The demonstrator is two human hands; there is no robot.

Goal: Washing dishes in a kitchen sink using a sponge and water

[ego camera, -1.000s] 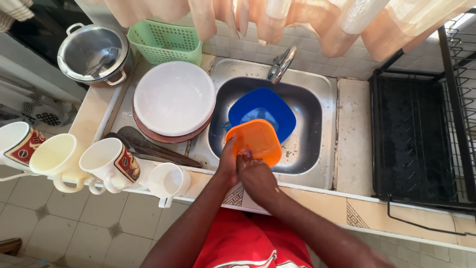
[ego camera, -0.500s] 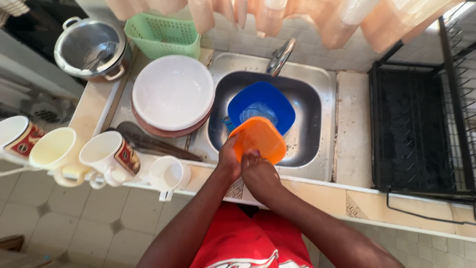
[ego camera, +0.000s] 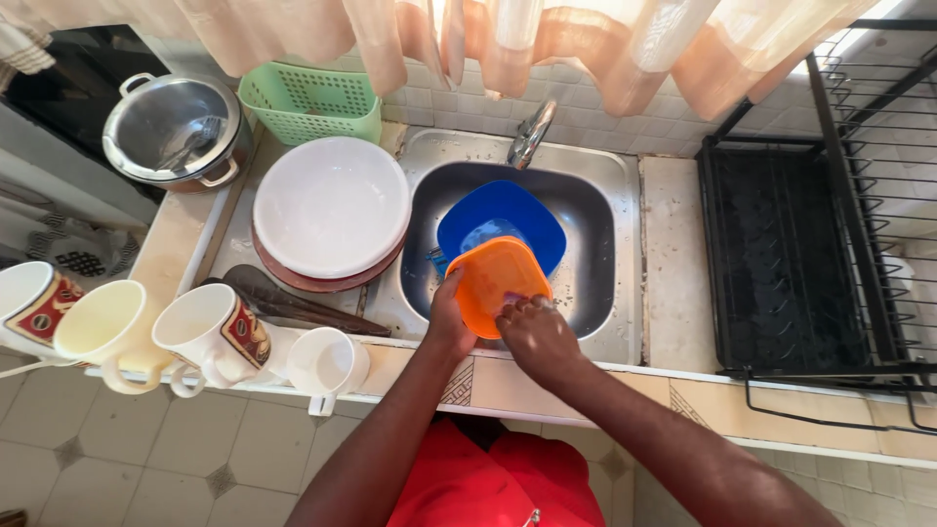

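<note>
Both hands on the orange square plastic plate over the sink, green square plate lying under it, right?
Not quite: in the head view the plate under the orange square plastic plate is blue, not green. Left hand and right hand are both on the orange one, over the steel sink.

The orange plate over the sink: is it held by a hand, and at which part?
Yes. The left hand grips the orange plate at its lower-left rim, over the sink. The right hand rests on its near edge.
</note>
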